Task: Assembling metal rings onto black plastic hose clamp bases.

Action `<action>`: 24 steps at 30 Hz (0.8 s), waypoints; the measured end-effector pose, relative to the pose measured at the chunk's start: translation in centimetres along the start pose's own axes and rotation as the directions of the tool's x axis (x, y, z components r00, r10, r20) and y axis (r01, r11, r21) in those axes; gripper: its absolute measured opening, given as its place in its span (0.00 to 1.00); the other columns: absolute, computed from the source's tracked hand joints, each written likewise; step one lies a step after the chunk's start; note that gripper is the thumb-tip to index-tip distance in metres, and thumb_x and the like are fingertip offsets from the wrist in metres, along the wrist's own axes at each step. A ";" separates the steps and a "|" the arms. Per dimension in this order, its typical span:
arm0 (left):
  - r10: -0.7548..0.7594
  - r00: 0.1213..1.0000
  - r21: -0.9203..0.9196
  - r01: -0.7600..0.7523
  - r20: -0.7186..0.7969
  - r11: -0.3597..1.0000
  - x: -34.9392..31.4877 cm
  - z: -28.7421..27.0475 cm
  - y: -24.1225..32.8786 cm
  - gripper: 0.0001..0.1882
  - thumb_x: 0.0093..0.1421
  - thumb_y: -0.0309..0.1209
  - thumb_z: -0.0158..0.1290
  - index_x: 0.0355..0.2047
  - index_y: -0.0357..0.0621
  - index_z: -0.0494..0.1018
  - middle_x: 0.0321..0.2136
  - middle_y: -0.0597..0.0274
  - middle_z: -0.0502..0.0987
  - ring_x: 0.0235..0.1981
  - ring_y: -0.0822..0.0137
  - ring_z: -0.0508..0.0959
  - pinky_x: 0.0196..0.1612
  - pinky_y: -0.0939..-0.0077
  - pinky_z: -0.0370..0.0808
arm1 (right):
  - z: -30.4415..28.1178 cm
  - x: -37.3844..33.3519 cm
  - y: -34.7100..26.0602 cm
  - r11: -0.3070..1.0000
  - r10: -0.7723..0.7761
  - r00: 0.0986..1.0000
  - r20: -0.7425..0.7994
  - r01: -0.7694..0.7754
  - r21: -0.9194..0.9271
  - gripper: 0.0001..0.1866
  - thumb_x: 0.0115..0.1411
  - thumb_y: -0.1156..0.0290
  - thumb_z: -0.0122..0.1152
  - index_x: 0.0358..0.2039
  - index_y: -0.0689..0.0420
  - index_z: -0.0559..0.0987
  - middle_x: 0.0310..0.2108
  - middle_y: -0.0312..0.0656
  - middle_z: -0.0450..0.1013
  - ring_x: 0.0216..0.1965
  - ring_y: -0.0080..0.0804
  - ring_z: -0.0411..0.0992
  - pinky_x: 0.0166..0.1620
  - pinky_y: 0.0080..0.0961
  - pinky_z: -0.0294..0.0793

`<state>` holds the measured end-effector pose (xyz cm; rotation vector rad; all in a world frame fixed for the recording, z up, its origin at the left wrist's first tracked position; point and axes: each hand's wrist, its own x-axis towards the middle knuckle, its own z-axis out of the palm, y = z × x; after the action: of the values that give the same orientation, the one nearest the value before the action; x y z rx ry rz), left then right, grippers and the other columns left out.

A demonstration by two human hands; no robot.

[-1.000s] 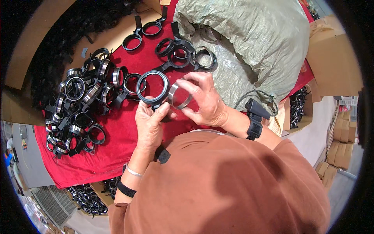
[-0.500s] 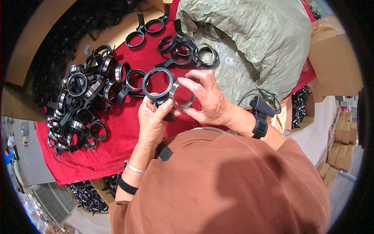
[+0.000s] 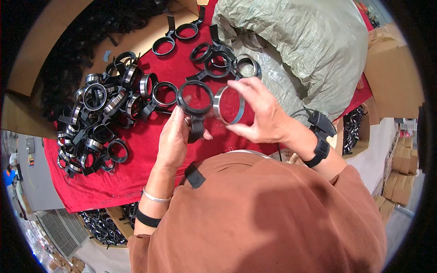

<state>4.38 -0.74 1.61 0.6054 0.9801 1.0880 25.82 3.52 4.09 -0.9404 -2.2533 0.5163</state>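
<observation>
The left hand (image 3: 174, 139) grips a black holder (image 3: 196, 120), the right hand (image 3: 266, 113) a metal ring (image 3: 218, 105); matching seems underway, next needing careful alignment.

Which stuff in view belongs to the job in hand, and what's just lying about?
In the job:
black ring, left hand
metal ring, right hand
likely the ring pile on red cloth

Apparently lying about:
grey-green sack
brown cartons at right

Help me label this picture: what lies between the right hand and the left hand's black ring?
The head view shows a metal band there, gripped by the right hand, beside the black ring.
</observation>
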 end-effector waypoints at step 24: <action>0.078 0.997 0.206 -0.078 0.012 0.975 -1.4 2.2 0.9 0.33 0.62 0.29 0.48 0.64 0.46 0.46 0.39 0.62 0.71 0.31 0.76 0.73 0.24 0.84 0.74 | 1.6 3.0 -0.4 0.962 0.052 0.989 0.137 -0.086 0.258 0.33 0.48 0.62 0.69 0.52 0.62 0.68 0.39 0.45 0.69 0.36 0.33 0.69 0.42 0.26 0.71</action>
<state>5.72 -1.64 3.85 0.8202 1.0815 1.0609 22.91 5.30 4.36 -0.8718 -2.1998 0.9071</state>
